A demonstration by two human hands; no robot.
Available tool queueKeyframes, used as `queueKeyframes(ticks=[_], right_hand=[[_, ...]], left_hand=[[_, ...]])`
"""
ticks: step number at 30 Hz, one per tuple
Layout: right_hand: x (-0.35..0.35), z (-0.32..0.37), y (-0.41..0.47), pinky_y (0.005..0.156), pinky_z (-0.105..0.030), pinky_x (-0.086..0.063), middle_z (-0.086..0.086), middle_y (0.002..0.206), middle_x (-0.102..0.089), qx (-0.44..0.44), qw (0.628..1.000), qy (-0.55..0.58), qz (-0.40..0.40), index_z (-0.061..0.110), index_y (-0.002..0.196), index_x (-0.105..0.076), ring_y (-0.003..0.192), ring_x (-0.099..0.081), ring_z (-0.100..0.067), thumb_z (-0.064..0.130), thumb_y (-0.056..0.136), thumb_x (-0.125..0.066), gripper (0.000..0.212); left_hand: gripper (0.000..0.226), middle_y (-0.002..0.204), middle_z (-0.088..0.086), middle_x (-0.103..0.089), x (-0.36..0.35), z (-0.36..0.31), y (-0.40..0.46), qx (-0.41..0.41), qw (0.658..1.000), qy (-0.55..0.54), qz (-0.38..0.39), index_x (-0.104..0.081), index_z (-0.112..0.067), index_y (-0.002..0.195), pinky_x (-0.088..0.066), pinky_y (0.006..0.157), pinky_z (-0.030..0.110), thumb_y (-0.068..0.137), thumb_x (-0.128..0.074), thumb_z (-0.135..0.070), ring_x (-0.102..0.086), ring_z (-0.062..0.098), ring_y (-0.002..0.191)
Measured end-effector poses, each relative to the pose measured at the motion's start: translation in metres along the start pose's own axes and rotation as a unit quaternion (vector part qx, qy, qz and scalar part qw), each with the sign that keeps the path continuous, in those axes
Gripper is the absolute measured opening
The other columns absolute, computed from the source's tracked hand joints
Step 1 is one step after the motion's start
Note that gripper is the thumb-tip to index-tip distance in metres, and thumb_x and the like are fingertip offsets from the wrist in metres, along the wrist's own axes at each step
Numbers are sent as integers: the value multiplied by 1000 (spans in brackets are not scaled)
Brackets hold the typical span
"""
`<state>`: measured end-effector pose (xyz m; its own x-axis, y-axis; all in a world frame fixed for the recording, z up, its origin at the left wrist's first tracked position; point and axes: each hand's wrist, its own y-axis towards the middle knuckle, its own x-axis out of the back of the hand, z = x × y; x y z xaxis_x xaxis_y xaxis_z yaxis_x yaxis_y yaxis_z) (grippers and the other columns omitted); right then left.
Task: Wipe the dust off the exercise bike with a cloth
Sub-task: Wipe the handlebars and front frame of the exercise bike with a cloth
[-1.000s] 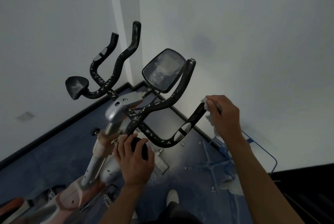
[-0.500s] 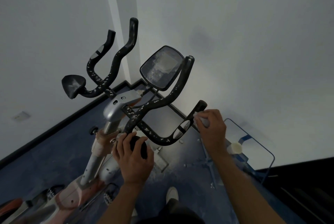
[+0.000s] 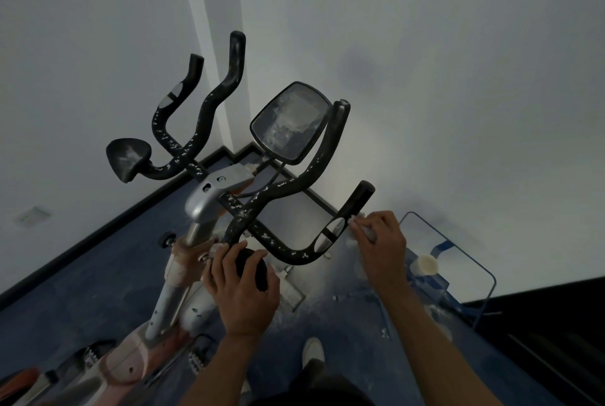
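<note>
Exercise bike point(image 3: 209, 206) in room corner, handlebars speckled white. Right hand point(image 3: 379, 248) pinches white cloth point(image 3: 357, 220) against right handlebar grip point(image 3: 352, 209), beside silver pulse sensor point(image 3: 330, 232). Left hand point(image 3: 244, 287), fingers curled, grips black knob point(image 3: 250, 266) below console point(image 3: 291, 122).

One exercise bike point(image 3: 203, 209); one cloth point(image 3: 358, 225); two hands — left point(image 3: 244, 291), right point(image 3: 381, 248).

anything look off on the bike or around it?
Yes. The handlebars are flecked with white specks and the console screen is smeared with dust; the left elbow pad is dusty too. White powder lies scattered on the floor below the right hand.
</note>
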<state>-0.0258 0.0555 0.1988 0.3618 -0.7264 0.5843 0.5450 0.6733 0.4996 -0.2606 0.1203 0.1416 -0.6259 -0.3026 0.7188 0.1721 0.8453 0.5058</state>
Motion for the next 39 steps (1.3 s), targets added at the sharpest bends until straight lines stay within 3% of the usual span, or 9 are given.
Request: queueKeyframes(ticks=[7, 13, 16, 20, 23, 29, 33, 36, 39], right_hand=[[-1, 14, 20, 86, -12, -51, -8, 104, -60, 4, 1000, 3, -12, 3, 98, -71, 91, -59, -7, 8, 87, -79, 15], [-5, 11, -11, 89, -13, -51, -8, 109, -55, 18, 999, 2, 37, -6, 107, -69, 103, -54, 11, -2, 87, -75, 21], [0, 13, -7, 92, -24, -55, -12, 110, -60, 0, 1000, 4, 31, -5, 108, -68, 101, -59, -3, 1, 87, -76, 24], [2, 26, 18, 94, -7, -45, -9, 107, -60, 14, 1000, -13, -15, -2, 108, -70, 97, -52, 2, 7, 89, -75, 22], [-7, 24, 17, 87, -2, -42, -3, 102, -55, -6, 999, -38, 30, 0, 106, -71, 87, -50, 2, 12, 94, -72, 17], [-2, 17, -6, 88, -5, -46, -12, 99, -61, 9, 998, -39, 55, -4, 114, -70, 89, -52, 3, 12, 94, -69, 26], [-5, 27, 18, 83, -16, -55, -10, 102, -59, 3, 999, -37, -4, 0, 113, -69, 87, -59, -9, 12, 93, -74, 24], [-15, 30, 26, 81, -24, -60, -9, 106, -54, 0, 999, -41, 8, 3, 112, -67, 86, -61, -12, 15, 96, -71, 20], [-19, 33, 7, 78, -15, -57, -4, 105, -51, 6, 998, -58, 32, 3, 113, -67, 80, -54, -4, 15, 98, -68, 19]], left_hand=[[27, 126, 13, -63, 0, 0, 0, 1, 1000, -3, -1, -78, -16, 99, -34, 106, 63, 80, -65, -31, -51, 40, 128], [26, 125, 13, -63, -1, 0, 0, 1, 1000, -3, -5, -78, -16, 98, -33, 107, 63, 80, -66, -30, -52, 40, 127], [25, 126, 12, -63, -1, 1, -1, -1, 1000, 1, -1, -78, -16, 99, -33, 107, 63, 76, -72, -27, -51, 40, 128], [27, 126, 13, -63, 0, 2, 0, -7, 1000, -1, -1, -77, -15, 100, -33, 107, 63, 79, -68, -29, -51, 41, 128], [29, 125, 13, -63, 0, 1, 0, -6, 1000, -2, -5, -77, -15, 99, -34, 107, 62, 81, -63, -32, -52, 41, 127], [30, 126, 13, -63, 0, 2, 0, -3, 1000, -4, -3, -78, -16, 100, -32, 108, 63, 82, -62, -33, -52, 41, 128], [30, 126, 12, -62, 0, 2, 0, -5, 1000, -4, 1, -78, -15, 100, -32, 108, 63, 81, -62, -33, -52, 41, 128], [30, 126, 12, -61, 0, 2, 0, -7, 1000, -7, 3, -78, -15, 100, -32, 108, 62, 80, -64, -31, -52, 41, 128], [29, 125, 13, -62, 0, 2, 0, -5, 1000, -11, 1, -78, -15, 99, -32, 108, 62, 80, -63, -31, -53, 42, 127]])
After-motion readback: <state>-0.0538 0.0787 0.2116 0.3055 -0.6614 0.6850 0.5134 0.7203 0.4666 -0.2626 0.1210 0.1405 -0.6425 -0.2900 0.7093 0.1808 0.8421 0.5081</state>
